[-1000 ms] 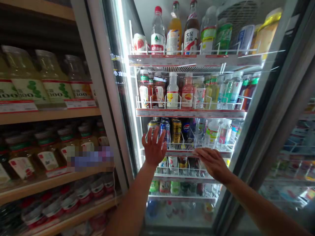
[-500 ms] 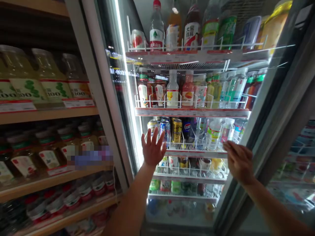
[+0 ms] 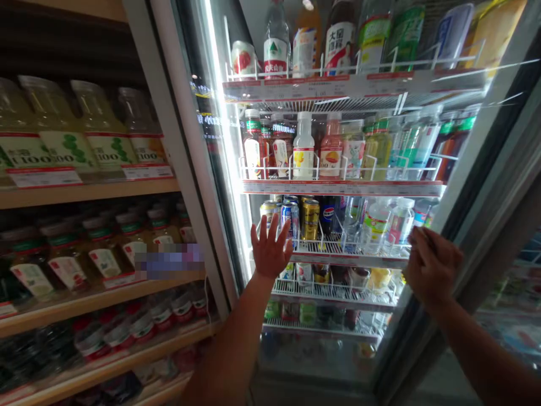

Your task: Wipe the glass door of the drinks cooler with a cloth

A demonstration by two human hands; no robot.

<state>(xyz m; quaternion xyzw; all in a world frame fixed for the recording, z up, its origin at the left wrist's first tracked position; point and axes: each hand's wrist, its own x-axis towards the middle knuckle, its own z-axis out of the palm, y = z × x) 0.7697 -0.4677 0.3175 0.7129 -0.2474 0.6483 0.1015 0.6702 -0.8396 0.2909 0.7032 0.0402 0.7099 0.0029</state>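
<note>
My left hand (image 3: pixel 271 247) is raised with its fingers spread, palm toward the lit drinks fridge. Behind its fingertips stand a blue can (image 3: pixel 289 219) and a gold can (image 3: pixel 311 220); I cannot tell if the palm touches the glass door (image 3: pixel 211 141). My right hand (image 3: pixel 435 268) is closed, thumb and fingers drawn together, near the right edge of the fridge. Whatever its fingers hold, if anything, is hidden. Just left of it, on the can shelf, is a clear bottle with a pink label (image 3: pixel 400 220).
Juice bottles (image 3: pixel 304 149) line the fridge shelf above the cans, with larger bottles (image 3: pixel 276 51) on top. A wooden shelf rack (image 3: pixel 84 194) with bottled drinks stands at left. The dark door frame (image 3: pixel 477 169) runs down the right.
The view has shifted slightly, so the fridge contents sit further right. My right hand has moved right and up, its fingers more curled. My left hand stays spread.
</note>
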